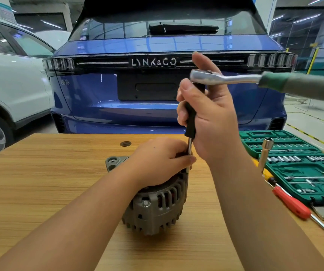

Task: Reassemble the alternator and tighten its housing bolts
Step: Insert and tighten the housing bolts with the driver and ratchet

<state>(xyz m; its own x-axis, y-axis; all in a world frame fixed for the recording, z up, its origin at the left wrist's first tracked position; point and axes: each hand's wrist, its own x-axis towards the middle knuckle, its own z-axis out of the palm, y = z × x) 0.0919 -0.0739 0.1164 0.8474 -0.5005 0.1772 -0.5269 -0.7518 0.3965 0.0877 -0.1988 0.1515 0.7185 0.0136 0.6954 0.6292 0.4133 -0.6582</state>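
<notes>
Two hands work over an alternator [155, 200] standing on a wooden worktop [40, 173], directly in front of a parked blue car [157, 90]. On top of the alternator, the left hand [161, 159] clamps down, apparently to keep the housing from turning, its fingertips pinching the lower end of a steel extension shaft [190, 151] to guide it onto a fastener hidden beneath. Above the alternator, the right hand [210, 114] wraps around the black-handled driver [191, 114] that carries the shaft, holding it upright so the ratchet [225, 77] seated on its top can swing level. One housing bolt [146, 203] shows on the alternator's near face, seemingly already seated. To the right of the alternator lie an open green socket set [301, 165] and a red-handled screwdriver [292, 202], kept within reach. Tightening looks under way, not finished.
</notes>
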